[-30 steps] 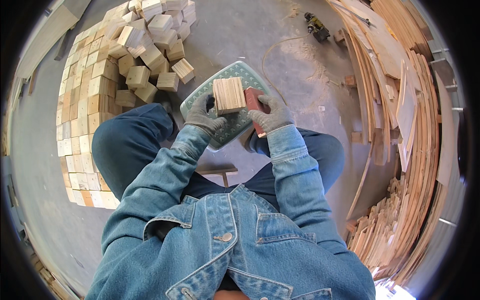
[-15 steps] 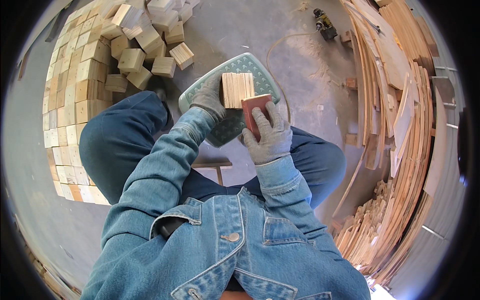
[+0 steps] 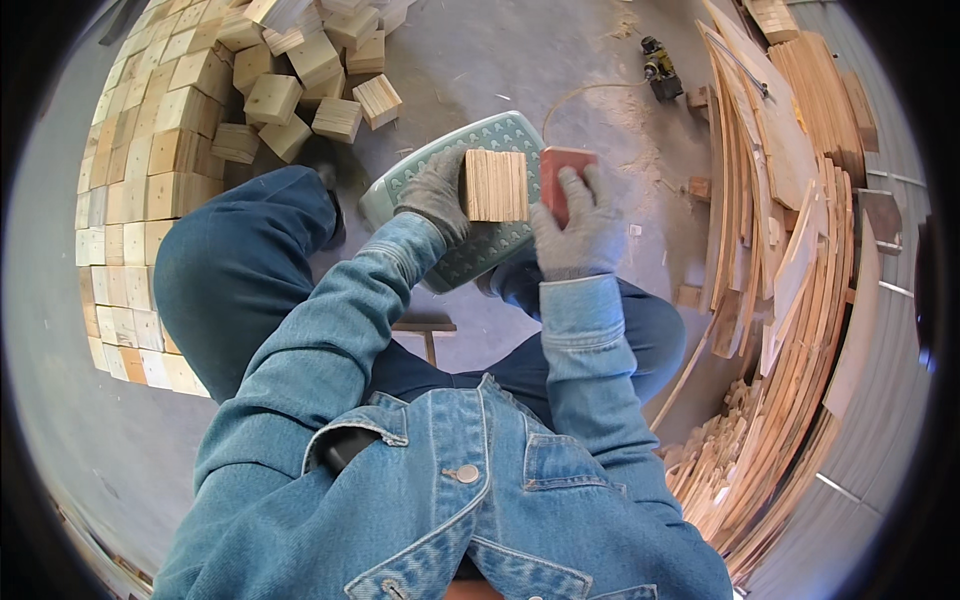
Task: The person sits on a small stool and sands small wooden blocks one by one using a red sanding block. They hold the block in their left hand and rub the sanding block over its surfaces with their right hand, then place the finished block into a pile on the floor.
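My left hand point(image 3: 437, 195), in a grey glove, is closed on the left side of a wooden block point(image 3: 496, 187) with layered grain on its upper face. The block is held over a pale green plastic stool point(image 3: 485, 258) with a patterned top. A reddish-brown sanding block point(image 3: 562, 180) is gripped in my right hand point(image 3: 580, 225), also gloved and slightly blurred. It is just right of the wooden block, with a narrow gap between them.
Stacked wooden blocks point(image 3: 130, 210) stand at my left, with loose ones point(image 3: 273, 99) heaped beyond. A yellow-and-black power tool point(image 3: 660, 70) with a hose lies on the dusty floor. Long boards point(image 3: 800, 330) are piled along the right.
My right hand has moved the sanding block right and away from the wooden block, which it overlapped before. The wooden block in my left hand appears slightly further right.
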Demonstrator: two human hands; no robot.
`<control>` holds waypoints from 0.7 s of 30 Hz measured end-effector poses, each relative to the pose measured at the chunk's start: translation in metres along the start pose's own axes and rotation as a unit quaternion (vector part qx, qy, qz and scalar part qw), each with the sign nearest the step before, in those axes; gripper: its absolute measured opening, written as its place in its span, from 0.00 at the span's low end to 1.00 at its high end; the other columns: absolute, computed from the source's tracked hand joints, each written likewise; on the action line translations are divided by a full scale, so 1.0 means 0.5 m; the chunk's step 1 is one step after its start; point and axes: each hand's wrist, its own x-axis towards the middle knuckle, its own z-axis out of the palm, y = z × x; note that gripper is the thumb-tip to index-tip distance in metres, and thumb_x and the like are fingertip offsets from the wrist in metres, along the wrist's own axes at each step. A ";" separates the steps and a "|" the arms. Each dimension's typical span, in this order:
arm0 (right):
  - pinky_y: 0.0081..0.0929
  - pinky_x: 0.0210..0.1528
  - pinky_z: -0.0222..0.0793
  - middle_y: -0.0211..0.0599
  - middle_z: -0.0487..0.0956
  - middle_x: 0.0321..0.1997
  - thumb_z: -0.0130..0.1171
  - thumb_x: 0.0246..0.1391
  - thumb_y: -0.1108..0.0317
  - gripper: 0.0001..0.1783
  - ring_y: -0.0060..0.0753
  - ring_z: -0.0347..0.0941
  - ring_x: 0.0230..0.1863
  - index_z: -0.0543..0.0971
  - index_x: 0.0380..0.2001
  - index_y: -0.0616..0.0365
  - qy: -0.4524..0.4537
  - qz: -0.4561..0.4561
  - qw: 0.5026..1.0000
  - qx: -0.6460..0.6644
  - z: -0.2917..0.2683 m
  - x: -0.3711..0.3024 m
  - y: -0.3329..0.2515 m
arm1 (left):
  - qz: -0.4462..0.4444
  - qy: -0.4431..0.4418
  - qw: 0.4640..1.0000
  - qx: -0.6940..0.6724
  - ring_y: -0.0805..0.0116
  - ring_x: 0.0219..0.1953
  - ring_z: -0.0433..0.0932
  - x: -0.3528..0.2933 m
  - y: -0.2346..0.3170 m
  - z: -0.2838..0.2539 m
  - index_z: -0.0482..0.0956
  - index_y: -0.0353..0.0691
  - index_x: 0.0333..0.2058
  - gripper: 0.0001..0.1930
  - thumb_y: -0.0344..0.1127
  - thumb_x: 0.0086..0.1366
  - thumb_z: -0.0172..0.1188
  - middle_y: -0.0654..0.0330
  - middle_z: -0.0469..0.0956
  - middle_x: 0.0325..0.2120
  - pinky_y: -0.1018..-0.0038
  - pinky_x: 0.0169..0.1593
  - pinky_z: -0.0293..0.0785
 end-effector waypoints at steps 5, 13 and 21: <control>0.57 0.69 0.71 0.55 0.73 0.71 0.76 0.51 0.54 0.33 0.66 0.73 0.68 0.85 0.60 0.55 -0.030 0.033 0.999 -0.016 0.008 -0.065 -0.026 | -0.027 -0.022 0.999 0.018 0.46 0.72 0.68 -0.018 0.060 -0.043 0.67 0.49 0.70 0.46 0.47 0.52 0.76 0.47 0.72 0.66 0.59 0.76 0.64; 0.63 0.67 0.67 0.48 0.70 0.75 0.75 0.50 0.53 0.35 0.68 0.71 0.65 0.84 0.63 0.46 -0.074 0.006 0.997 -0.007 -0.010 -0.129 -0.083 | 0.015 0.020 0.999 -0.037 0.45 0.70 0.70 -0.017 0.011 -0.026 0.69 0.53 0.68 0.46 0.49 0.49 0.77 0.48 0.73 0.64 0.57 0.74 0.66; 0.55 0.68 0.71 0.50 0.74 0.72 0.73 0.52 0.57 0.32 0.63 0.74 0.65 0.85 0.62 0.49 -0.017 -0.014 1.000 -0.006 0.038 -0.012 -0.048 | 0.010 0.005 0.998 -0.066 0.46 0.71 0.69 -0.008 0.008 -0.010 0.68 0.54 0.70 0.46 0.44 0.50 0.76 0.48 0.72 0.65 0.57 0.76 0.65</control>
